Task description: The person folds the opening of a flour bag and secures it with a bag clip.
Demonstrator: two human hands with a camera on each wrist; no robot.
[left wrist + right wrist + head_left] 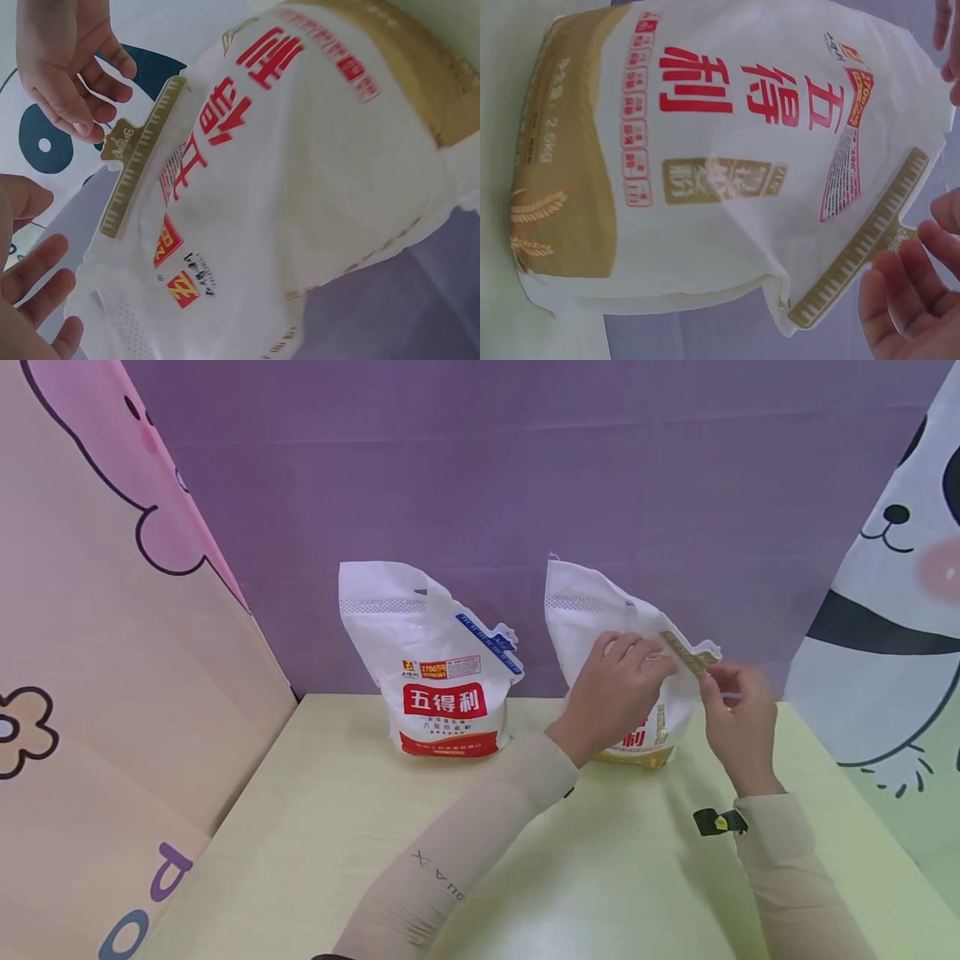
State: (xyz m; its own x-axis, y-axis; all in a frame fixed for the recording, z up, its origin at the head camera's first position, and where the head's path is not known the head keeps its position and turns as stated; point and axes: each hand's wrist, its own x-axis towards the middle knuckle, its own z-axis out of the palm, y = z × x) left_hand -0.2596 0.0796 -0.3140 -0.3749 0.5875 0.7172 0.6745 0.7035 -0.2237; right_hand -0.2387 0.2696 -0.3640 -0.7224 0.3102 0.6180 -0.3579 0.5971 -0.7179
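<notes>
A white flour bag (570, 635) with red lettering and a gold base stands upright on the table, its top leaning left. A gold sealing clip (855, 244) with a shaped handle lies slanted along the bag's upper right edge. My left hand (618, 689) hovers before the upper part of this bag, its fingers loosely bent and apart from it in the left wrist view. Beside the clip's handle is my right hand (738, 714), fingers relaxed; no grip on the clip shows. Both hands also appear at the left of the left wrist view.
A second white flour bag (442, 710), with a red base and a blue clip (487, 643), stands to the left on the pale table (315, 827). A purple curtain (480, 485) hangs behind; cartoon-printed panels flank both sides.
</notes>
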